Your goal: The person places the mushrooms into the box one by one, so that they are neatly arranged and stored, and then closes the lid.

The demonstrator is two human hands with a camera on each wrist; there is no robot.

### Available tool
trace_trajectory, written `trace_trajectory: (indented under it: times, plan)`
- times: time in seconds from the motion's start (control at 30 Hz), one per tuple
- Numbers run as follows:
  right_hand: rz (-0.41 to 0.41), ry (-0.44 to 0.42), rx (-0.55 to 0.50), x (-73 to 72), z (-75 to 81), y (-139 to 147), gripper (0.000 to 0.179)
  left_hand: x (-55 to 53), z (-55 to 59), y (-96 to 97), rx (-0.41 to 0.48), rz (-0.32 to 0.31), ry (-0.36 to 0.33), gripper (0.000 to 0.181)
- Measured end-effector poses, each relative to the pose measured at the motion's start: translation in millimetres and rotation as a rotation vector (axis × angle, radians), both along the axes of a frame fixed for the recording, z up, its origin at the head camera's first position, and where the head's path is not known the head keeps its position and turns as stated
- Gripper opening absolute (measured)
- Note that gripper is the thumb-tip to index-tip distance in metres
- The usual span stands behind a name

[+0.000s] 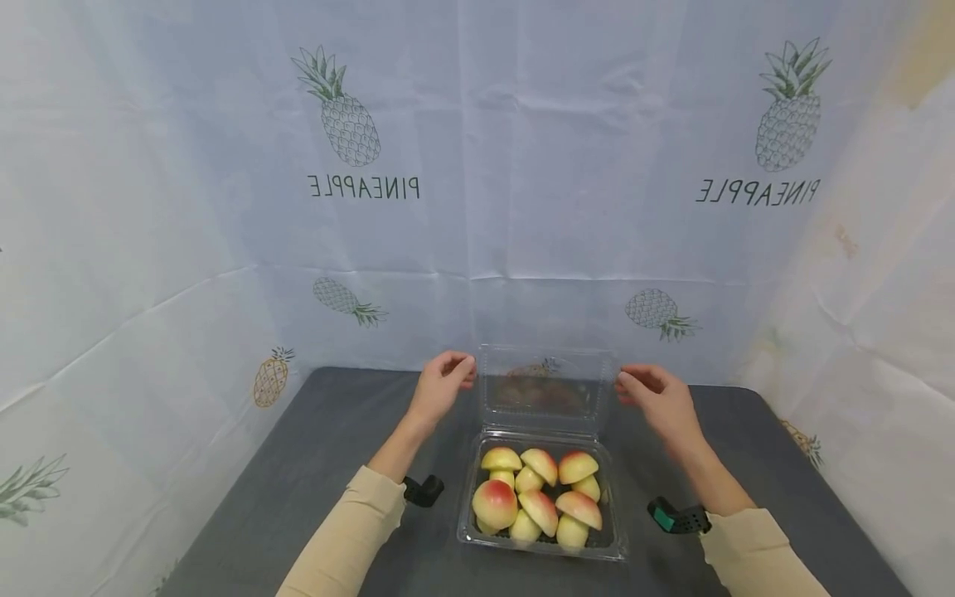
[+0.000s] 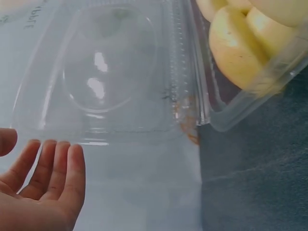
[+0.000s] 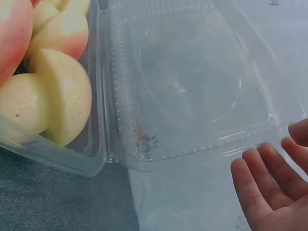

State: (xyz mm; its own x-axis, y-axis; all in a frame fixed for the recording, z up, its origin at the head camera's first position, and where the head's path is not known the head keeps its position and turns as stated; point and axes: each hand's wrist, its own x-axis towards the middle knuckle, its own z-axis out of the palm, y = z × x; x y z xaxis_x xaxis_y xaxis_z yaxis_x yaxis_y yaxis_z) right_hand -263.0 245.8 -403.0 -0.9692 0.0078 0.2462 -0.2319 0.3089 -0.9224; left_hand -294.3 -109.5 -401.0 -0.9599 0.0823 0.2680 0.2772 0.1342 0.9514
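A clear plastic clamshell box [image 1: 468, 531] stands on the dark table with its lid [image 1: 540, 410] raised at the back. Several yellow mushroom-shaped pieces with reddish caps [image 1: 495, 502] fill its base. My left hand [image 1: 442, 385] is at the lid's left side, and my right hand [image 1: 660, 402] is at its right side. In the left wrist view the left fingers [image 2: 72, 168] lie fairly straight at the lid's edge, thumb apart. The right fingers [image 3: 250, 185] are loosely extended near the opposite edge in the right wrist view. Whether either hand touches the lid I cannot tell.
The dark grey tabletop [image 1: 291, 497] spreads around the box. A pale cloth [image 1: 552, 166] printed with pineapples hangs behind the table and along both sides. A dark band [image 1: 679, 518] sits on the right wrist, another band [image 1: 424, 491] on the left.
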Motion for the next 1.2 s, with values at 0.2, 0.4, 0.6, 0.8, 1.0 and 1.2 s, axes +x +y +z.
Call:
trace_trajectory:
  times: [0.2,0.4,0.6,0.8,1.0,1.2]
  plan:
    - [0.005,0.016,-0.028,5.8,6.7,0,0.050,0.7,4.3,-1.1,-0.008,-0.007,0.021,0.037]
    - [0.026,0.036,-0.053,10.4,8.5,3,0.048,6.6,8.6,-1.7,0.024,-0.032,0.010,0.032]
    - [0.085,0.050,-0.054,11.8,5.4,6,0.046,11.5,5.8,-5.6,0.040,-0.039,-0.007,0.034]
    - [0.107,0.000,-0.081,13.4,3.1,9,0.049,15.6,2.3,-8.6,0.061,-0.088,-0.030,0.037]
    - [0.174,-0.090,-0.057,16.5,-1.2,15,0.050,16.3,-8.1,-15.0,0.040,-0.143,-0.067,0.038]
    - [0.240,-0.133,-0.040,20.0,-10.5,19,0.047,19.0,-18.1,-23.5,-0.027,-0.219,-0.114,0.036]
